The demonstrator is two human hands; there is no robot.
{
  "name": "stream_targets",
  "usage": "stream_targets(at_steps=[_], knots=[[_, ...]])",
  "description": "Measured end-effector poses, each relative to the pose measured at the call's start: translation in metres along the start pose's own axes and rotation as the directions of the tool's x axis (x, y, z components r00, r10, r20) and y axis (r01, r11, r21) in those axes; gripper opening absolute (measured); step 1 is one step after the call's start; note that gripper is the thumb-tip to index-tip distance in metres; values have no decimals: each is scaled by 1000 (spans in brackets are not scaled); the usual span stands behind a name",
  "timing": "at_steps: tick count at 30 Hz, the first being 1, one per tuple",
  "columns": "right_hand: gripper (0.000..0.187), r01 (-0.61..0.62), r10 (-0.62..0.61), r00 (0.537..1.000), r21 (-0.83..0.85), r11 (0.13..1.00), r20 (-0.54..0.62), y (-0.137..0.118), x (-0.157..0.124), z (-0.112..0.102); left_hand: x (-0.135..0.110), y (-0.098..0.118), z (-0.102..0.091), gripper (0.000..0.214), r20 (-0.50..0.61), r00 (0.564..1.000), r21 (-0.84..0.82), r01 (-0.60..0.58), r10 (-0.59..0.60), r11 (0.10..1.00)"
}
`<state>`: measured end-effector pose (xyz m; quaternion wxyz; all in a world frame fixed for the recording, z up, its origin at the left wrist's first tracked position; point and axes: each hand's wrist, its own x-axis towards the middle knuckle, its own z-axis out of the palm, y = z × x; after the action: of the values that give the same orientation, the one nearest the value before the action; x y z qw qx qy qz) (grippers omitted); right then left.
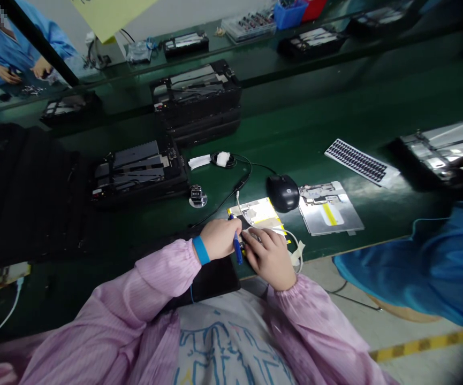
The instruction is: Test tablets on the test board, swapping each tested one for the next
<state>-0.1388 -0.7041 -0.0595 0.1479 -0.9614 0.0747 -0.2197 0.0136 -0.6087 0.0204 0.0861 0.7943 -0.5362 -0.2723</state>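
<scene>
My left hand (218, 239), with a blue band at the wrist, is closed around a blue pen-like tool (237, 249) held upright. Close beside it, my right hand (270, 258) has its fingers bent together at the near end of a flat white-and-yellow panel (266, 209); what they grip is hidden. A white cable (296, 239) loops from the panel's far side around past my right hand. Just behind the panel sits a black mouse (283, 193). To its right lies a silver metal plate (327, 208) with a yellow strip.
Stacked black device assemblies (199, 101) stand at the back and left, another open one (138, 166) nearer. A small counter (196, 194), a coiled black cable (224, 159) and a keyboard sheet (357, 160) lie on the green table. A co-worker's blue sleeve (427, 262) is at right.
</scene>
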Motion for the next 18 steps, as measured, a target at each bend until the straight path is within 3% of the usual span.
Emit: stream_targets(at_steps=[8,12,15,18], knots=[[27,-20,21,999,-38,999,42,-2,3,1,1,-1,3,2,-24,1000,-48,2,-3,999],[26,-39,42,998,-53,998,47,-7,4,0,3,-14,3,19,-100,995,-234,-22,-2,972],[25,-39,41,998,-59,997,41,-11,5,-2,-7,-20,-16,26,-202,977,-390,-14,-70,921],[23,-32,33,998,-19,999,45,-9,8,-7,-45,-7,-56,26,-340,934,-527,-94,-108,845]])
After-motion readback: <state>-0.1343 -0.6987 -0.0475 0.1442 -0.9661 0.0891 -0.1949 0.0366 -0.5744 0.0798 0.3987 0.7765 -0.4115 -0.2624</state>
